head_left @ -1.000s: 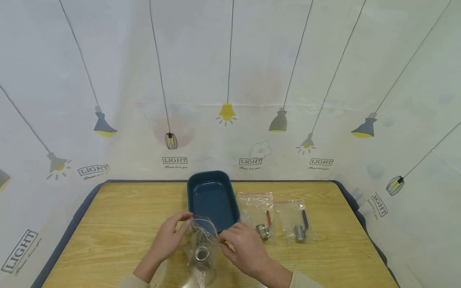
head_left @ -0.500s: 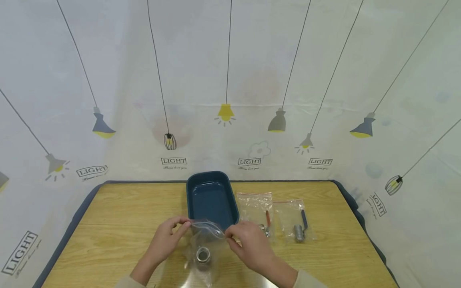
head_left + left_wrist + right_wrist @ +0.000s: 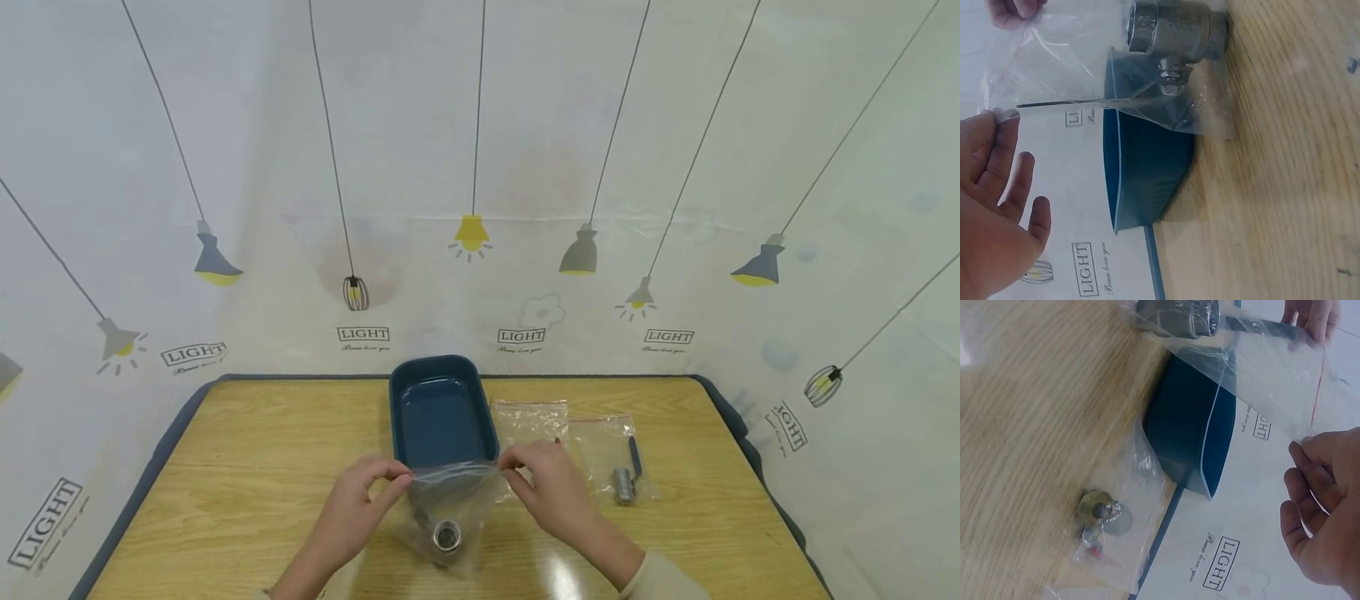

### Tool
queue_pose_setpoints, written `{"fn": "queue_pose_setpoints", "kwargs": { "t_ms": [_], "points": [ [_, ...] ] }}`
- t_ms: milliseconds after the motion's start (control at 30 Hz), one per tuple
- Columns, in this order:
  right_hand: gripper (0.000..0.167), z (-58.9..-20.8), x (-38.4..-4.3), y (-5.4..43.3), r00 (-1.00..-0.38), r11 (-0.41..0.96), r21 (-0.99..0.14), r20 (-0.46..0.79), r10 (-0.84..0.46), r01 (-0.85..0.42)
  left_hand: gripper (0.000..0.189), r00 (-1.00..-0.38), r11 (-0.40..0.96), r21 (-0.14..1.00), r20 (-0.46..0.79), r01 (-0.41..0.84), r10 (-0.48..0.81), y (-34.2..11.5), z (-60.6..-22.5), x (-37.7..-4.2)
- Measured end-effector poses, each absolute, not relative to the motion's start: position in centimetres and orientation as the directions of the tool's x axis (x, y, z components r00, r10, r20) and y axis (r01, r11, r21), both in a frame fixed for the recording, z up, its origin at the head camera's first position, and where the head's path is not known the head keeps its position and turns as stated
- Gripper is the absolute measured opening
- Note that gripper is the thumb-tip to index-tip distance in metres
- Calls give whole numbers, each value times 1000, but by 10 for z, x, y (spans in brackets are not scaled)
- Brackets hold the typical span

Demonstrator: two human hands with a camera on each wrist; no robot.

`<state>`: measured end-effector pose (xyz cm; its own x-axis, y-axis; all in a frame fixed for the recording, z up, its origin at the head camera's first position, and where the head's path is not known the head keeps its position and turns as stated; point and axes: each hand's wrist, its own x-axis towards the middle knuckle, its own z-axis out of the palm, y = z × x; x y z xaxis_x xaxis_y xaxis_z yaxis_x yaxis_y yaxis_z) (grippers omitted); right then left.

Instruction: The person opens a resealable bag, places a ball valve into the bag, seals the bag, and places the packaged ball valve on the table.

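A clear zip bag [image 3: 463, 500] hangs stretched between my two hands, its top strip pulled nearly straight. Inside it is a metal ball valve [image 3: 1175, 28] with a round threaded opening, hanging near the bottom of the bag; a long thin handle runs up from it in the left wrist view. My left hand [image 3: 352, 512] pinches one top corner of the bag between thumb and forefinger. The opposite corner is pinched by my right hand [image 3: 553, 490]. In the right wrist view a red line [image 3: 1318, 394] runs along the bag's top between the hands.
Behind the bag stands a deep blue tray [image 3: 442, 417] on the wooden table [image 3: 247, 467]. To the right lie two more zip bags: one holds a red-handled valve [image 3: 1100, 509], mostly behind my right hand in the head view, the other a blue-handled valve [image 3: 624, 485].
Both hands have moved right with the bag, the right hand farther, so its top strip has gone from slack to stretched. My right hand now covers most of the red-handled valve.
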<state>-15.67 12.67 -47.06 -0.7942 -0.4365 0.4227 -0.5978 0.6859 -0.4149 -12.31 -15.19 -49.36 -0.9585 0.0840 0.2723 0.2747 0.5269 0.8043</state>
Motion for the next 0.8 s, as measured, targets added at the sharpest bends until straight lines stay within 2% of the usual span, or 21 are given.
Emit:
{"fn": "queue_pose_setpoints", "kwargs": {
  "t_ms": [133, 233, 367, 467, 667, 800],
  "points": [
    [13, -470, -163, 132, -802, 707, -398, 413, -431, -585, 6, -903, 554, 728, 413, 404, 116, -141, -490, -121],
    [13, -469, -166, 134, -794, 711, -380, 429, -431, -592, 7, -834, 632, 601, 534, 489, 137, -134, -487, -120],
    [14, -466, -167, 134, -771, 725, -318, 447, -454, -611, 9, -757, 764, 402, 631, 505, 169, -128, -483, -117],
    [17, -464, -165, 131, -755, 747, -245, 449, -478, -618, 9, -711, 809, 297, 675, 507, 197, -127, -481, -116],
    [42, -455, -155, 120, -728, 736, -178, 413, -547, -653, 9, -652, 826, 213, 725, 522, 224, -127, -482, -116],
    [45, -448, -149, 107, -687, 702, -145, 414, -596, -697, 7, -643, 827, 199, 730, 525, 232, -128, -483, -117]
  ]
}}
